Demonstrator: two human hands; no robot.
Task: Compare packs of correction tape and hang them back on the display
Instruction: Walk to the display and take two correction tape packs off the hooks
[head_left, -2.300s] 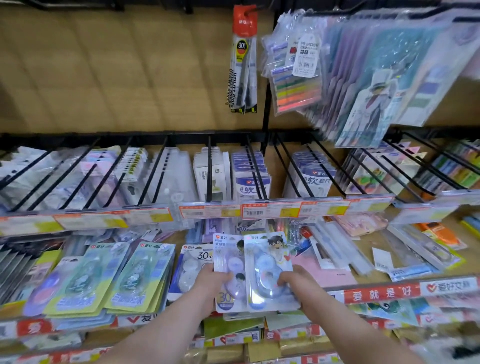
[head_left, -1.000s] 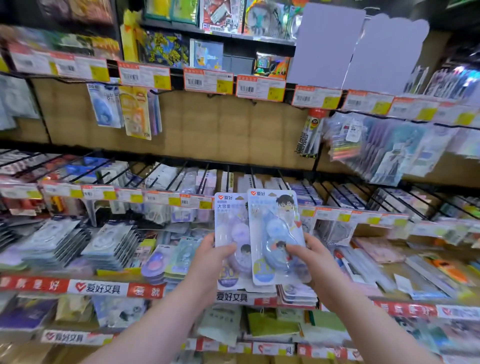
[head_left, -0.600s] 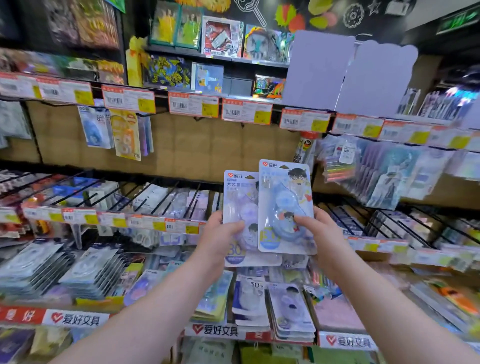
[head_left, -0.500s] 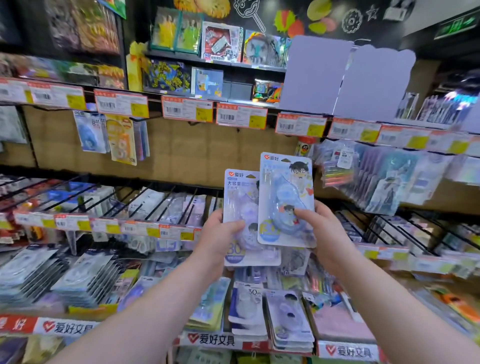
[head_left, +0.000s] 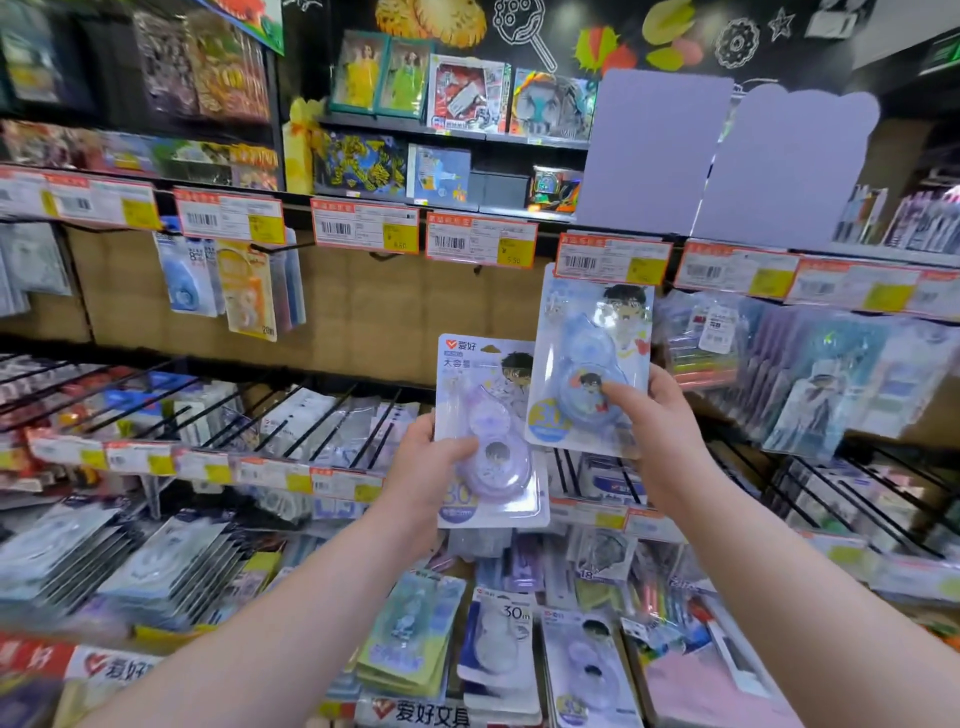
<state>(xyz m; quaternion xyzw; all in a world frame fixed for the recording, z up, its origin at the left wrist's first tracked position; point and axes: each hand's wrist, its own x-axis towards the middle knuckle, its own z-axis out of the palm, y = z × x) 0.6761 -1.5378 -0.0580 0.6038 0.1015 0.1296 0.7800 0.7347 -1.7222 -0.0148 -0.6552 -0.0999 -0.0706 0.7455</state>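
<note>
Two forearms (head_left: 291, 623) are reaching up from the bottom edge, their elbows cut off. The left hand (head_left: 426, 467) is gripping the purple pack (head_left: 488, 431) by its left edge, thumb pressing across the blister front, the other fingers hidden behind the card. Just right of that pack and higher, the right hand (head_left: 660, 431) is pinching the blue pack (head_left: 592, 364), thumb lying on the blister, fingers wrapping behind. The blue pack is overlapping the purple pack's upper right corner. Both are being held upright, in front of the shelves.

Below the purple pack, more packs (head_left: 498, 654) are lying flat in stacks, their print blurring. Left of it, wire hooks (head_left: 322, 421) are sticking out, carrying goods too smeared to name. Above it, price tags (head_left: 480, 244) are running across in a row. One tag (head_left: 613, 260) is covering the blue pack's top edge, so I cannot tell whether it is hanging on a hook. Farther up and right of the purple pack, two blank lilac cards (head_left: 654, 156) are hiding whatever is standing behind them.
</note>
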